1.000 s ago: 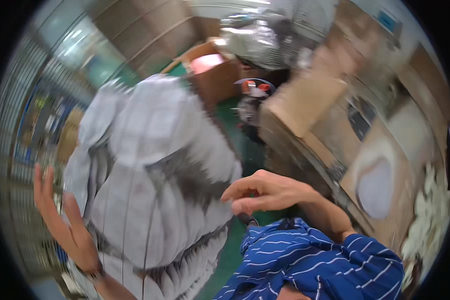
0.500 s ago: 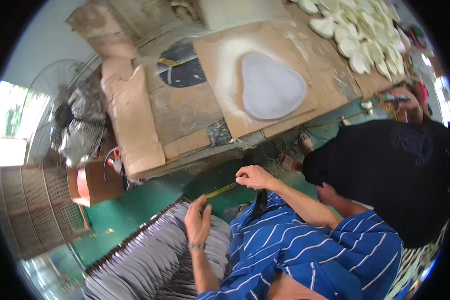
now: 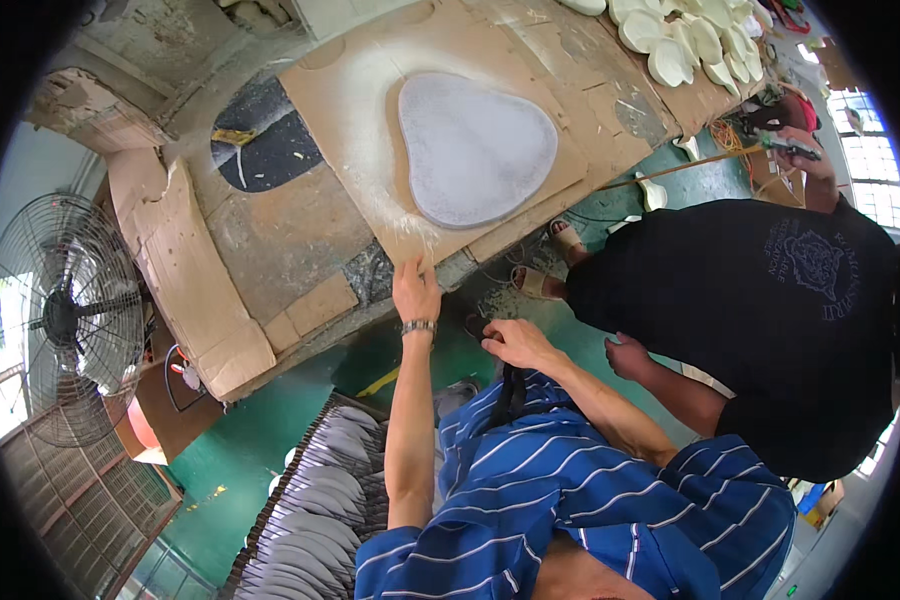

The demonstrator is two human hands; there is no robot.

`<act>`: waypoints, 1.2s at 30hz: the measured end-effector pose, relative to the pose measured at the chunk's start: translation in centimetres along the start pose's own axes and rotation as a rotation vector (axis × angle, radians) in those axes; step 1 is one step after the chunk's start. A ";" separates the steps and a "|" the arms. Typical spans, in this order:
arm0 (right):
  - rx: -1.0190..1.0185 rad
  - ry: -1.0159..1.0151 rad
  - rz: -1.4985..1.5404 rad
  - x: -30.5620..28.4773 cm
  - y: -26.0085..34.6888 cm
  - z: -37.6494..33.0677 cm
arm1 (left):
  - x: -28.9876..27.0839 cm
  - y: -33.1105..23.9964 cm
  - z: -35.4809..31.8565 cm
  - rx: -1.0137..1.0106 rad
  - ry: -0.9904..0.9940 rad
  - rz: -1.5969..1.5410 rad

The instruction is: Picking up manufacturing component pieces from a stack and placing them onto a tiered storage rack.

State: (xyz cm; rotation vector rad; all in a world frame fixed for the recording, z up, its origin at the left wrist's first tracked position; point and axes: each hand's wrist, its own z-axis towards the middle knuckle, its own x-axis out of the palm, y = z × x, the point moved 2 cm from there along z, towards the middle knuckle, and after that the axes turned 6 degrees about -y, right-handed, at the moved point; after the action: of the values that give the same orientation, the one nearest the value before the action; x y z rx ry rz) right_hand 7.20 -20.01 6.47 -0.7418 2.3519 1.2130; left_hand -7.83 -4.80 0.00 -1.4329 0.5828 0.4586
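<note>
My left hand (image 3: 417,292), with a metal-banded watch on its wrist, has its fingers closed at the near corner of a cardboard sheet (image 3: 355,170). Pale powder dusts that sheet. On it lies a flat, light grey pad (image 3: 478,150) with a rounded triangular outline, apart from my hand. My right hand (image 3: 520,346) is in front of my waist, over the floor, with its fingers curled together. Whatever it may hold is hidden.
A co-worker in a black shirt (image 3: 730,310) stands at my right. Cream moulded pieces (image 3: 670,60) heap at the table's far right. Grey curved pieces (image 3: 315,520) fill a rack at lower left. A large fan (image 3: 60,320) stands left, near a cardboard flap (image 3: 175,260).
My left hand has moved up and forward from above the rack to the cardboard sheet's corner. My right hand stays near my waist, fingers still curled. The view has shifted.
</note>
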 end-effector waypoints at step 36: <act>0.151 -0.265 1.635 -11.1 2.4 18.6 | -11.5 -22.0 11.3 -0.471 -0.075 -1.789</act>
State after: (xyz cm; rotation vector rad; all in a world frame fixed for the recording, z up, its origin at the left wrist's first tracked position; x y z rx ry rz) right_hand 16.26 -0.39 3.88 1.6257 2.5060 1.3403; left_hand -2.09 4.94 24.86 -1.7803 -0.9939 -0.8331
